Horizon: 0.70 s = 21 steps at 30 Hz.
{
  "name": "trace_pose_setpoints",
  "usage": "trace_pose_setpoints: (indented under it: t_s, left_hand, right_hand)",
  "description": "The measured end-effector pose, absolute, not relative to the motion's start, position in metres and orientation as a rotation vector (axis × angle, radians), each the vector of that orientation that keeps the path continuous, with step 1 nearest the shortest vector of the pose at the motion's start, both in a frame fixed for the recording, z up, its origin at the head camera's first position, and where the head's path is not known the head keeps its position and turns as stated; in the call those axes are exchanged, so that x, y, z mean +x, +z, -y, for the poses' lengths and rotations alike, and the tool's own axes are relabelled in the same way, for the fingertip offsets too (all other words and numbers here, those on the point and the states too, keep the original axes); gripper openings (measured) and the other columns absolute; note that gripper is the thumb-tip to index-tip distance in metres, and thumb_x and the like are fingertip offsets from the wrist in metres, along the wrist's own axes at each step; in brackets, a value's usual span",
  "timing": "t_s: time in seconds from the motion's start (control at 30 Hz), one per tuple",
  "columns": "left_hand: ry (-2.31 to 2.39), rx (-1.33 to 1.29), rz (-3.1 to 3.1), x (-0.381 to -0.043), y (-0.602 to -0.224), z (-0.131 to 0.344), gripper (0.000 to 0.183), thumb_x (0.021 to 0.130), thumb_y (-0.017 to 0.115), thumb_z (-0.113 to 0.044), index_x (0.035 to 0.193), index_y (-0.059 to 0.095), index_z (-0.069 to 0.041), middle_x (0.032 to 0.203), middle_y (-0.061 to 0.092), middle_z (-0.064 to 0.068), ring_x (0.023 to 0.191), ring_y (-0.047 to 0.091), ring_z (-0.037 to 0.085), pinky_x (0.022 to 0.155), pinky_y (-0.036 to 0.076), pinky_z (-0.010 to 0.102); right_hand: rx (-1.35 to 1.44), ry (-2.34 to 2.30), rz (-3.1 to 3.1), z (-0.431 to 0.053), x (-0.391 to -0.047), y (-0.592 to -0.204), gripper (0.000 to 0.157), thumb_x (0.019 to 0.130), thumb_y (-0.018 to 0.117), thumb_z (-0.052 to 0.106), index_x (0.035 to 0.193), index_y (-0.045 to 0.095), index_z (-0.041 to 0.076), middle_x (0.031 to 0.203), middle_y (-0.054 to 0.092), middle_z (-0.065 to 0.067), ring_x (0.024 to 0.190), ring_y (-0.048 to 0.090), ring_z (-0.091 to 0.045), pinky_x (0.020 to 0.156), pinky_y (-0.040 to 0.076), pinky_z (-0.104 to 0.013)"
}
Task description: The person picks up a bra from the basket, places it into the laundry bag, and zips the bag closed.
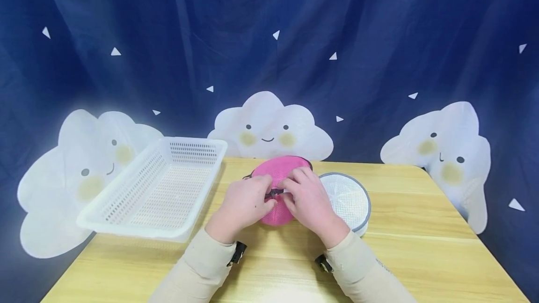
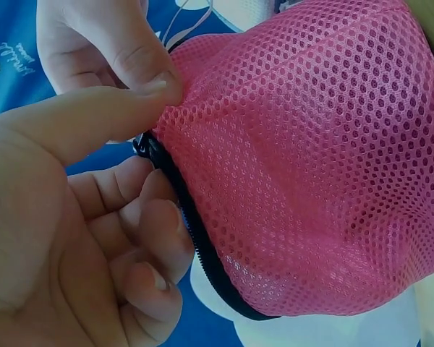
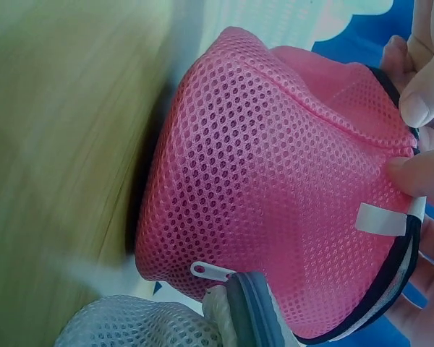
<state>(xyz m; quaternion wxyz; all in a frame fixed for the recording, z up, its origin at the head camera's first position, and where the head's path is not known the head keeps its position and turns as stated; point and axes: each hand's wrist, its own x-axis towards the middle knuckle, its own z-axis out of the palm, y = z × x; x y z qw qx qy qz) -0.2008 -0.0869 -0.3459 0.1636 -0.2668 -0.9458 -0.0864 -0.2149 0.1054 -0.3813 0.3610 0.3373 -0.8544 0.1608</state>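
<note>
A pink mesh laundry bag [image 1: 275,166] with a black zipper [image 2: 190,217] along its edge stands at the middle of the table. My left hand [image 1: 246,201] pinches that zippered edge with thumb and fingers. Close beside it, my right hand [image 1: 309,198] pinches the same edge; in the right wrist view a white tag [image 3: 380,219] hangs by its fingers. The fingertips of both hands nearly meet at the zipper. Just right of the pink bag is a round white mesh bag [image 1: 347,200] with a grey rim, partly behind my right forearm.
A white plastic basket [image 1: 204,205] with slotted walls sits at the table's left side. The wooden table [image 1: 425,228] ends at a dark blue curtain [image 1: 358,27] printed with clouds and small white triangles.
</note>
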Motion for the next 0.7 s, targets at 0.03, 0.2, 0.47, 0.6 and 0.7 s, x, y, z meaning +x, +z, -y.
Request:
trace_pose_setpoints:
  t_s: [0.03,0.2,0.47,0.6,0.7]
  left_hand:
    - [-0.246,-0.762,2.696,-0.2004,-0.3456,0.0866,0.033,0.084,0.076,-0.031,0.076,0.045,-0.021,0.061,0.043,-0.01,0.055,0.045,0.011,0.049,0.037,0.031]
    - [-0.255,-0.755,2.695,-0.1985,-0.3437,0.0847,0.029,0.083,0.072,-0.027,0.075,0.045,-0.021,0.062,0.043,-0.01,0.055,0.046,0.012,0.049,0.038,0.032]
    - [-0.197,-0.708,2.679,-0.1975,-0.3486,0.0799,0.034,0.083,0.081,-0.035,0.081,0.051,-0.02,0.065,0.047,-0.01,0.06,0.057,0.015,0.048,0.042,0.034]
    - [-0.197,-0.697,2.669,-0.1983,-0.3502,0.079,0.031,0.085,0.078,-0.029,0.077,0.05,-0.02,0.063,0.046,-0.009,0.059,0.055,0.015,0.047,0.041,0.034]
    - [-0.206,-0.695,2.675,-0.1992,-0.3498,0.08,0.031,0.087,0.077,-0.029,0.077,0.049,-0.021,0.061,0.044,-0.01,0.058,0.054,0.014,0.048,0.041,0.034]
  right_hand:
    - [0.867,0.412,2.203,-0.1055,-0.2149,-0.3813,0.016,0.079,0.079,0.009,0.091,0.075,0.019,0.09,0.058,0.001,0.092,0.053,-0.026,0.084,0.045,-0.041]
    - [0.85,0.407,2.213,-0.1058,-0.2152,-0.3819,0.018,0.079,0.079,0.009,0.093,0.075,0.019,0.09,0.058,0.002,0.093,0.053,-0.025,0.083,0.045,-0.041]
    - [0.847,0.4,2.204,-0.1052,-0.2156,-0.3832,0.017,0.079,0.077,0.008,0.092,0.075,0.019,0.09,0.059,0.001,0.093,0.054,-0.025,0.087,0.045,-0.041]
    - [0.83,0.395,2.231,-0.1051,-0.2147,-0.3826,0.019,0.078,0.077,0.008,0.093,0.075,0.02,0.091,0.059,0.002,0.094,0.053,-0.025,0.085,0.045,-0.04]
    - [0.827,0.4,2.23,-0.105,-0.2149,-0.3825,0.019,0.079,0.079,0.008,0.093,0.075,0.02,0.092,0.06,0.002,0.096,0.053,-0.025,0.085,0.045,-0.041]
